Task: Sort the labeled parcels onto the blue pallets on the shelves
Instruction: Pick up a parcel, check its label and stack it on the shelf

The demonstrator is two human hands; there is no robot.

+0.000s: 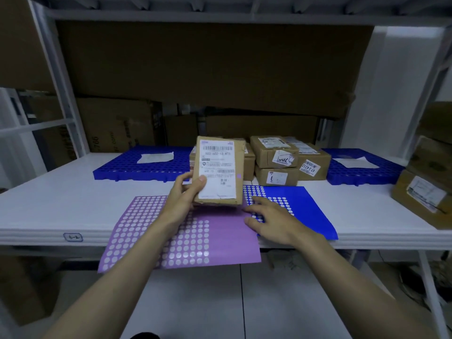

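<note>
The small print on the label of the held parcel (219, 171) is too blurred to be read, and its lower left edge is covered by the left hand (185, 196). The boxes (247, 162) behind it, at 12 o'clock, are mostly hidden, and part of the blue sticker sheet (297, 204) is hidden under the right hand (271, 220). At 3 o'clock, a parcel (424, 196) is cut off by the picture's edge, and both arms are cut off at 6 o'clock.
</note>
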